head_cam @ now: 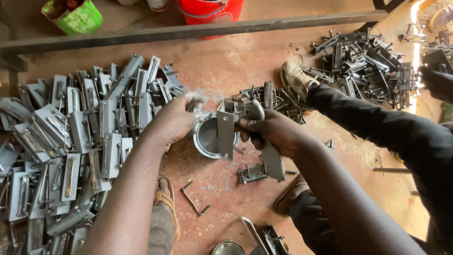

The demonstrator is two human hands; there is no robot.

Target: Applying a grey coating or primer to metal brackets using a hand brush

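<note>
A dusty reddish-brown floor (226, 61) is stretching across the view — a dark steel beam (188, 30) is lying along its far edge, sunlight glaring at the right.

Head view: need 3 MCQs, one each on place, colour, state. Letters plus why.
1. Where is the paint can?
A. on the floor between the two hands
B. on the beam
C. inside the red bucket

2. What colour is the bucket behind the beam?
A. blue
B. red
C. white

3. What is the right hand doing?
A. resting open on the floor
B. gripping a grey metal plate
C. holding a shoe

Answers:
1 A: the can sits on the floor below the left hand and beside the right.
2 B: its wall shows red at the top edge.
3 B: the fingers wrap the plate, held upright over the can.
</note>
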